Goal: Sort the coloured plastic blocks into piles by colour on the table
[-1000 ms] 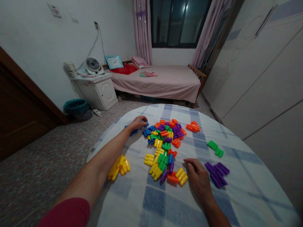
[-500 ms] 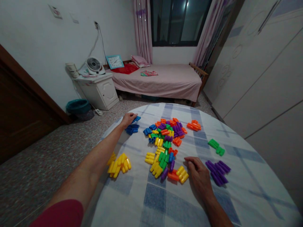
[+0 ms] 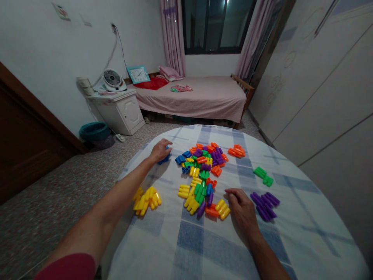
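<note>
My left hand (image 3: 159, 149) reaches to the far left of the round table, fingers curled over a small heap of blue blocks (image 3: 166, 158). My right hand (image 3: 241, 210) lies flat on the checked cloth (image 3: 204, 249) with fingers spread loosely and holds nothing. Its fingertips are beside yellow and orange blocks (image 3: 221, 210). A mixed pile of coloured blocks (image 3: 204, 167) fills the middle. Sorted groups lie around it: yellow (image 3: 145, 198), orange (image 3: 236, 151), green (image 3: 263, 175) and purple (image 3: 265, 204).
Beyond the table stand a pink bed (image 3: 201, 97), a white nightstand (image 3: 119, 112) with a fan (image 3: 111, 79), and a teal basin (image 3: 93, 130) on the floor. A white wardrobe (image 3: 320, 77) lines the right side, a dark door (image 3: 23, 132) the left.
My left hand carried a blue block from the mixed pile leftwards and came down onto the blue heap. My right hand stayed in place by the yellow and orange blocks.
</note>
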A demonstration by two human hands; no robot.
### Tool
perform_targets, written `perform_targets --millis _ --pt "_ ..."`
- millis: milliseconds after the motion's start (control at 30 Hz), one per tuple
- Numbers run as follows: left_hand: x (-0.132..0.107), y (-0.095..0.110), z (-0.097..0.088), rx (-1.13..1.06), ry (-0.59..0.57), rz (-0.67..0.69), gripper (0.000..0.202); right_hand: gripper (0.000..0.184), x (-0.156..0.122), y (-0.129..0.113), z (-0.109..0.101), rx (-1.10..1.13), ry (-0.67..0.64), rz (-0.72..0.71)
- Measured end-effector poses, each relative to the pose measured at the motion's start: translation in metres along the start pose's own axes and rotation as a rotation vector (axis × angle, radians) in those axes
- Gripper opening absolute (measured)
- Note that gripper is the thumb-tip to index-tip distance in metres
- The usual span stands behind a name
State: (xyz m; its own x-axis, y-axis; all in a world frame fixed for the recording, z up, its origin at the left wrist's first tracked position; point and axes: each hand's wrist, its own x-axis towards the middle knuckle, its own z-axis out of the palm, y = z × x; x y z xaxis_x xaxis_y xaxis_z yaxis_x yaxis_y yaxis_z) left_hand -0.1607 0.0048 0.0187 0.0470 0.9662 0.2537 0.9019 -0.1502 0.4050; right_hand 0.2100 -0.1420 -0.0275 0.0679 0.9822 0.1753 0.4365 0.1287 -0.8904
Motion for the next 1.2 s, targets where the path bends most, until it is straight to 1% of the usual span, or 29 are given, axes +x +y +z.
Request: perform_targets --millis 100,133,167,200,267,333,467,600,767,900,967,1100,1133,1200 --pt "-0.012 0.022 0.007 -0.092 -0.272 0.299 0.044 0.026 0.000 -0.004 -0.001 0.008 0.007 -0.017" --pt "-0.016 0.028 0.010 -0.087 -0.323 0.365 0.048 0.026 -0.001 -0.005 -0.001 0.013 0.008 -0.017" --pt "-0.020 0.033 0.015 -0.065 -0.342 0.403 0.050 0.026 -0.001 -0.006 -0.001 0.019 0.007 -0.016" --pt "-0.023 0.036 0.019 -0.040 -0.335 0.414 0.051 0.026 -0.001 -0.007 -0.001 0.027 0.004 -0.014" --pt "-0.028 0.039 0.027 -0.005 -0.283 0.374 0.046 0.026 -0.001 -0.006 0.000 0.037 -0.001 -0.012" --pt "-0.030 0.039 0.031 0.006 -0.231 0.300 0.038 0.026 -0.001 -0.004 0.000 0.042 0.000 -0.012" --pt "-0.028 0.036 0.030 0.023 -0.186 0.185 0.031 0.026 -0.001 -0.002 0.001 0.061 -0.002 0.000" --pt "-0.027 0.035 0.025 0.029 -0.200 0.132 0.030 0.026 -0.001 -0.002 0.001 0.068 -0.005 0.011" --pt "-0.025 0.040 0.028 0.018 -0.228 0.134 0.047 0.026 -0.001 -0.004 0.000 0.028 -0.004 -0.007" --pt "-0.019 0.040 0.027 0.047 -0.257 0.136 0.043 0.027 -0.001 -0.003 -0.001 0.024 -0.009 -0.005" --pt "-0.015 0.035 0.023 0.065 -0.225 0.131 0.042 0.027 -0.001 -0.004 -0.001 0.028 -0.008 0.000" --pt "-0.005 0.013 0.015 0.200 -0.073 0.056 0.041 0.027 -0.001 -0.007 -0.001 0.028 0.000 -0.010" --pt "-0.003 0.008 0.014 0.241 -0.062 0.039 0.040 0.027 -0.001 -0.007 -0.001 0.027 0.001 -0.012" --pt "-0.001 0.000 0.015 0.305 -0.098 0.032 0.040 0.026 -0.001 -0.008 -0.001 0.025 0.002 -0.009"
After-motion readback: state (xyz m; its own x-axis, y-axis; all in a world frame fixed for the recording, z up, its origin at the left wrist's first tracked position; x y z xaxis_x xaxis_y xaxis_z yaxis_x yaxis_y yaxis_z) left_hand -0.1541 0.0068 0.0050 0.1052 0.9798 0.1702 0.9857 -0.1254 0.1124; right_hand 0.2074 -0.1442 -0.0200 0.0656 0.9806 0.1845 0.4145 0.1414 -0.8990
